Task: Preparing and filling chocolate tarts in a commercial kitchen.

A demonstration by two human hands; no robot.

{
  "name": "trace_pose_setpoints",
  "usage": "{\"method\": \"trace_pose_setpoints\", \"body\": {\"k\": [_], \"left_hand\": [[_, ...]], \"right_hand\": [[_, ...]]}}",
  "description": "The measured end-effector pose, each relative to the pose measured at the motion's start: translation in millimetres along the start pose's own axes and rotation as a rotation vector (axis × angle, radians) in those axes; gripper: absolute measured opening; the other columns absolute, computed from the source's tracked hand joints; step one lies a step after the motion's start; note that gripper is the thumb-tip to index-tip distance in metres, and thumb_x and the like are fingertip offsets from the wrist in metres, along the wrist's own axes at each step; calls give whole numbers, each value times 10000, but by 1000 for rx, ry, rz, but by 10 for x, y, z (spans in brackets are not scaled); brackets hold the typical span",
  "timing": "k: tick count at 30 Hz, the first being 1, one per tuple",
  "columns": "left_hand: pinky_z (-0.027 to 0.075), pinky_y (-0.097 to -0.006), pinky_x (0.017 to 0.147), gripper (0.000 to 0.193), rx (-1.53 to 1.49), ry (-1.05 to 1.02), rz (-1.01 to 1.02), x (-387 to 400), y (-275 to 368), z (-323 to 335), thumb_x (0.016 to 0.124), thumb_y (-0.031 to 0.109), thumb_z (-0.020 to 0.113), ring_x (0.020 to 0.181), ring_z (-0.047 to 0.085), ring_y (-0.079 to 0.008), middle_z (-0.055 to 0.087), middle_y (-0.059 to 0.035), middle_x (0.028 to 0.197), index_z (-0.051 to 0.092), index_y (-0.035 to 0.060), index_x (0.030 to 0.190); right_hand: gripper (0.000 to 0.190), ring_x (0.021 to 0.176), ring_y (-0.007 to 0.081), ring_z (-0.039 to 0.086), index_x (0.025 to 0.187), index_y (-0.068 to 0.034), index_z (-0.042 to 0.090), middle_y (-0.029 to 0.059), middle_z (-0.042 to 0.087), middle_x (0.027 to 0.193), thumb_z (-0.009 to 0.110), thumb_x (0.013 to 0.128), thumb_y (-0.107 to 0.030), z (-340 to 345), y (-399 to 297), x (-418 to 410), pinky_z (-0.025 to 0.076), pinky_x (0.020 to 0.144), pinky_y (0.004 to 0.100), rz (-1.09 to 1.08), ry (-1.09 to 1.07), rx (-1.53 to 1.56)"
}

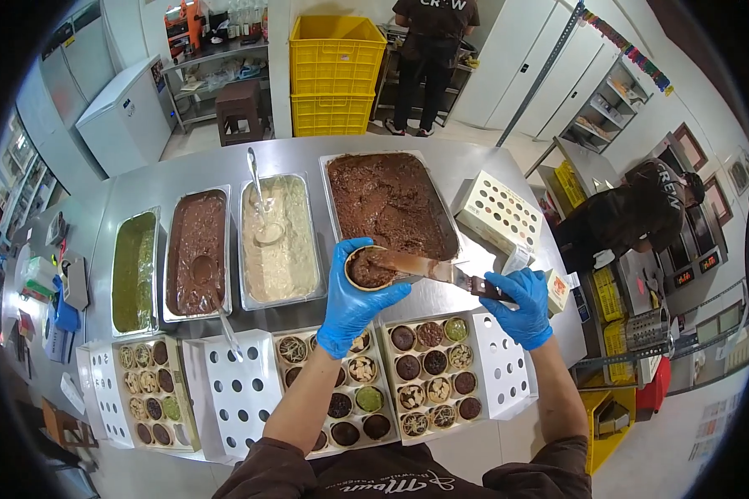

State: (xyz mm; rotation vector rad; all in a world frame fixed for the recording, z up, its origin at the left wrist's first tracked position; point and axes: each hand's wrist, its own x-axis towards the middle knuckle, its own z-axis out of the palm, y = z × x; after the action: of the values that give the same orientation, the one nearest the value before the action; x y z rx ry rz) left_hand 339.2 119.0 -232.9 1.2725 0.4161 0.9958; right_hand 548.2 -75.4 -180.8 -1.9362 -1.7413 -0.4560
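My left hand [357, 312], in a blue glove, grips a small round cup [367, 285] with chocolate filling inside. My right hand [523, 307], gloved too, is closed around the dark handle of a metal spatula [421, 265]. Its chocolate-smeared blade reaches left, the tip at the cup's filling. Just beyond both hands sits a metal pan [444, 218] of thick chocolate mixture [381, 196]. Below my forearms, open white boxes hold small cups with varied toppings: one on the right [392, 390], one in the middle [363, 416] partly hidden by my left arm, one at left [184, 396].
Narrower metal pans hold pale cream [290, 249], brown chocolate [196, 218] and green filling [131, 274]; spoons rest in the first two. A lidded box with round holes [499, 209] stands right. Yellow crates [334, 75] and two people [434, 56] are beyond the steel table [181, 165].
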Motion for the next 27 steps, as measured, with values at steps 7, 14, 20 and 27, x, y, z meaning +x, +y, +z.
{"method": "trace_pose_setpoints", "body": {"k": [7,14,20,27], "left_hand": [[481,-311,927,665,-29,-19,-2,-38,-37,-68,618,67,854,1024,573,-150,576,-39,1095,506,76,1185],[499,-308,924,656,-169,-99,-132,-6,55,-168,615,71,866,1021,591,-150,584,-45,1111,529,64,1178],[470,-313,954,743,-192,-115,-105,-22,150,-179,587,85,871,1042,590,-152,607,-35,1125,527,59,1245],[467,-305,962,725,-20,-192,-101,-14,99,-260,602,69,866,1080,570,-144,604,-41,1138,528,59,1244]], "right_hand": [[412,710,195,523,1059,-199,688,-11,572,747,821,669,-210,7,76,-86,345,691,356,42,40,6],[423,726,199,533,1057,-190,687,-4,580,755,817,654,-186,-110,149,-96,349,710,361,-30,34,-28],[438,738,197,546,1045,-169,692,-10,586,754,818,625,-157,-68,-2,-41,358,709,356,-43,4,20],[448,713,204,545,1049,-182,700,3,574,741,827,619,-170,-156,6,13,364,713,357,-59,27,-22]]}}
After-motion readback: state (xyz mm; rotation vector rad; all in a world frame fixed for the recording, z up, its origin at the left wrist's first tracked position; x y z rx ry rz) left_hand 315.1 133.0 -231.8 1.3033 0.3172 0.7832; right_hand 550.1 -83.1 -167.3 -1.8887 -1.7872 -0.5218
